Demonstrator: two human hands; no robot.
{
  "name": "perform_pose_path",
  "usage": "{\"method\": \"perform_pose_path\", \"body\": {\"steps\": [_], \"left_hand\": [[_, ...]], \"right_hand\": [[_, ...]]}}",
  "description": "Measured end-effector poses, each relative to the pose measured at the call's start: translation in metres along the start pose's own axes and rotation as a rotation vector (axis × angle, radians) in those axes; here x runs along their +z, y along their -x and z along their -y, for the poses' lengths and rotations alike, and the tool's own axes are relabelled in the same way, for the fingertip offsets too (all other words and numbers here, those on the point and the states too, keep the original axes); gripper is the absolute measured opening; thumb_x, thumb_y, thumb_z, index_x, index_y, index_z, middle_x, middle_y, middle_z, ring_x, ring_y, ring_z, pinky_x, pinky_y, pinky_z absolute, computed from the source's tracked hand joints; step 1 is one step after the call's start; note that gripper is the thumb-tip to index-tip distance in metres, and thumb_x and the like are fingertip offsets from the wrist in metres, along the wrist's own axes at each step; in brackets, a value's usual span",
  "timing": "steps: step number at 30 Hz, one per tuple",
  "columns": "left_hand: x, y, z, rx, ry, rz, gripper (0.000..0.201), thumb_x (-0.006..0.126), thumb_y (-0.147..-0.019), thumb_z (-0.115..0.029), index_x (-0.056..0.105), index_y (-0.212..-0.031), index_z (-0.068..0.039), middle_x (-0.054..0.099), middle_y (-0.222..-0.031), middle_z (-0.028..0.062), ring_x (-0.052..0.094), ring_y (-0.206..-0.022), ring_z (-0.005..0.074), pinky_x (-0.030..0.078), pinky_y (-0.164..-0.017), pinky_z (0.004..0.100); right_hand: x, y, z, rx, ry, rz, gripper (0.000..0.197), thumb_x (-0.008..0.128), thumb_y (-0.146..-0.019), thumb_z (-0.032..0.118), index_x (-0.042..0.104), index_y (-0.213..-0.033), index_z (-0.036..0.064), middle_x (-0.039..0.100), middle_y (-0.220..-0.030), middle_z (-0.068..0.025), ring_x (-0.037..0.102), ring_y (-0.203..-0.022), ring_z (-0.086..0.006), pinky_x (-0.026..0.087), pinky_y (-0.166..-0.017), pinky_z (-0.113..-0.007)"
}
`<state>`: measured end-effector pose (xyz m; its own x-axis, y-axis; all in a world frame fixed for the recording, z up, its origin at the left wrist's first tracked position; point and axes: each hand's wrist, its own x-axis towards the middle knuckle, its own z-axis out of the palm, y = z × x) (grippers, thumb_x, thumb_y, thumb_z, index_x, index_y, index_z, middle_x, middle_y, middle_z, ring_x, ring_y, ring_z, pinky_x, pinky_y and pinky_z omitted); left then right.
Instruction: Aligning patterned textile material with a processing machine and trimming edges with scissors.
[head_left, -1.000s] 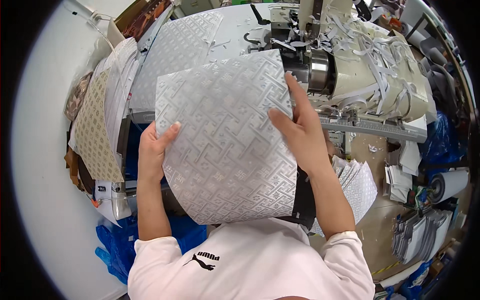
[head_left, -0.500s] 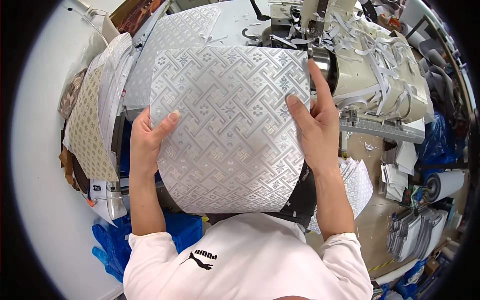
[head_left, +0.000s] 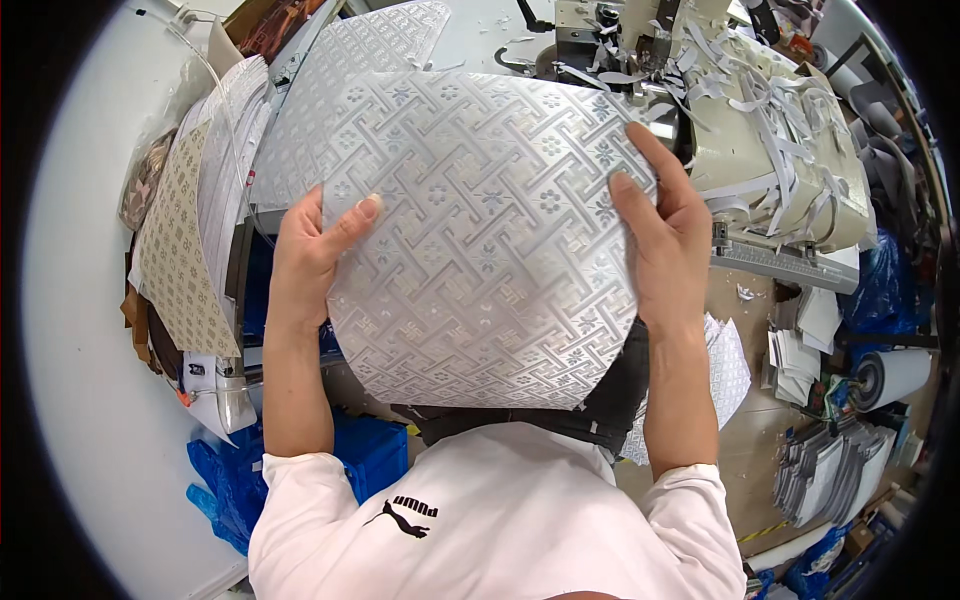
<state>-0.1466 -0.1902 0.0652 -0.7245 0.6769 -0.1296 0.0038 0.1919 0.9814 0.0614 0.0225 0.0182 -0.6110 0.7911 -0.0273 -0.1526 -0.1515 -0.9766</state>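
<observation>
At far left stands a beige sheet with small brown motifs (head_left: 180,240). The bare left hand (head_left: 312,250) pinches the left edge of a silvery-white, lattice-embossed sheet (head_left: 490,250), thumb on its face, other fingers mostly hidden. The sheet is held up before the torso. The bare right hand (head_left: 672,240) grips its right edge, thumb on the face, index finger extended near the upper corner. Farther right is a cream-coloured machine strewn with white strips (head_left: 735,150).

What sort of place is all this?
It looks like a workshop, perhaps one that cuts sheet material. There's a cream machine littered with white strips, a pile of sheets on the left, and a big silvery patterned sheet held up in front.
</observation>
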Motion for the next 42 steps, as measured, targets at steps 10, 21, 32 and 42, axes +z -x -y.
{"method": "perform_pose_path", "body": {"steps": [10,21,32,42], "left_hand": [[0.088,-0.01,0.025,-0.12,0.157,0.404,0.039,0.073,-0.095,-0.019,0.062,-0.122,0.006,0.072,-0.112,0.0109,0.068,-0.095,0.0123,0.054,-0.084,0.0253],[0.228,-0.019,0.05,0.111,0.435,0.693,0.032,0.064,-0.1,-0.017,0.061,-0.123,0.005,0.072,-0.106,0.0115,0.065,-0.096,0.0126,0.053,-0.083,0.0321],[0.167,0.034,0.005,1.008,-0.289,0.807,0.029,0.071,-0.095,-0.023,0.067,-0.115,-0.002,0.072,-0.093,0.0092,0.067,-0.071,0.0299,0.053,-0.06,0.037],[0.003,0.042,0.06,0.242,-0.415,0.93,0.024,0.068,-0.095,-0.011,0.067,-0.117,-0.001,0.072,-0.109,0.0127,0.069,-0.091,0.0259,0.055,-0.081,0.0372]], "right_hand": [[-0.12,-0.002,0.038,-0.075,0.168,-0.067,0.044,0.066,-0.097,0.005,0.058,-0.14,-0.0012,0.072,-0.114,-0.0117,0.067,-0.091,-0.0085,0.053,-0.079,-0.021],[-0.23,0.015,0.119,-0.138,0.721,-0.228,0.044,0.065,-0.101,0.02,0.058,-0.143,0.0089,0.072,-0.107,-0.0083,0.068,-0.092,-0.0105,0.052,-0.084,-0.024],[-0.104,0.046,0.185,-0.421,1.088,0.618,0.058,0.071,-0.091,0.043,0.064,-0.127,-0.0025,0.071,-0.119,-0.0181,0.07,-0.11,-0.0283,0.054,-0.093,-0.037],[-0.179,0.075,0.151,-0.465,0.73,0.276,0.027,0.072,-0.092,0.018,0.069,-0.109,-0.0032,0.074,-0.1,-0.0131,0.069,-0.089,-0.0149,0.05,-0.077,-0.025]]}}
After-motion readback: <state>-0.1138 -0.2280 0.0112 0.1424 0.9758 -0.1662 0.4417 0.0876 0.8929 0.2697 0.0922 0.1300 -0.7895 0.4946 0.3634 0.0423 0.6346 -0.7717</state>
